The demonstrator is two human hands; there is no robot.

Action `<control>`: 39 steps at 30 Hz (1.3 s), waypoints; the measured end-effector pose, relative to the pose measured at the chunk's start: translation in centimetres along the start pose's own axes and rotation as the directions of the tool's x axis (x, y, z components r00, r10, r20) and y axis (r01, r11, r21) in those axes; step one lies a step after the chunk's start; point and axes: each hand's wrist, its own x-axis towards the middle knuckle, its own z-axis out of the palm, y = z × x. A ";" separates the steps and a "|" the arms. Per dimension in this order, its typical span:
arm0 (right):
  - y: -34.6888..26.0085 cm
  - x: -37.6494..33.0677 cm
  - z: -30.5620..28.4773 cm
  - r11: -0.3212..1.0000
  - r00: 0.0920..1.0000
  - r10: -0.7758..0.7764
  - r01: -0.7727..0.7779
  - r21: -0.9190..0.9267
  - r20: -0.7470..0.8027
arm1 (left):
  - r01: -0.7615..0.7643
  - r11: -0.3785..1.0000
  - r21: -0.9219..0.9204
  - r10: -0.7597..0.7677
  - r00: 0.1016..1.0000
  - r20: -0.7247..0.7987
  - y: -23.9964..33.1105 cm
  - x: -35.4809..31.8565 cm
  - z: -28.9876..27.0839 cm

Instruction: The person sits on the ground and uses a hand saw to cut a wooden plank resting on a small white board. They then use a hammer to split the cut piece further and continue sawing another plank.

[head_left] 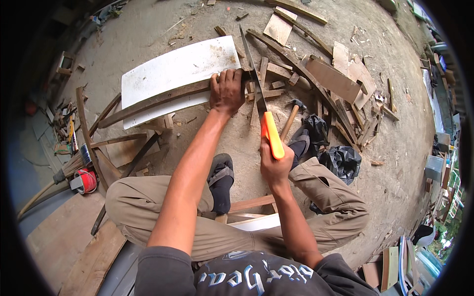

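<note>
My right hand [275,166] is wrapped round the orange and yellow handle of a handsaw [273,135], whose blade points away from me. The blade crosses the right end of a long brown wooden strip [163,98]. My left hand [228,92] presses down on that strip close to the blade, fingers curled over its far edge. Beneath the strip lies a white panel [182,64], stained at its upper right corner. A hammer [292,118] with a wooden handle stands out just right of the saw, near my foot.
Scrap wood [340,89] is heaped on the dirt floor to the right, beside black plastic bags [340,163]. On the left are a brush [71,167], a red reel [86,181] and loose wooden strips [81,113]. A plywood sheet [64,222] lies at lower left.
</note>
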 end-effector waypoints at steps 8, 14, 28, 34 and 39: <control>-0.4 -10.9 -4.7 0.988 0.994 -0.084 0.092 -0.124 0.070 | -0.026 1.000 -0.017 0.026 0.999 -0.024 -0.7 -0.9 0.2; -0.6 -1.1 -0.3 0.996 0.999 -0.033 0.034 -0.078 0.007 | -0.023 1.000 -0.021 0.024 0.999 0.034 -0.4 -0.1 -0.4; -0.7 -2.1 -0.8 1.000 1.000 0.004 -0.004 -0.017 -0.005 | -0.041 0.997 -0.064 0.038 0.998 -0.046 -0.2 0.0 -0.3; 1.3 -7.1 -2.9 0.996 0.997 -0.046 0.051 -0.079 0.063 | 0.014 0.999 -0.041 -0.015 1.000 -0.016 -0.6 -0.1 0.0; 1.3 -10.9 -5.0 0.989 0.996 -0.069 0.076 -0.126 0.059 | 0.025 0.999 -0.038 -0.025 0.999 -0.022 -0.8 -0.5 -0.1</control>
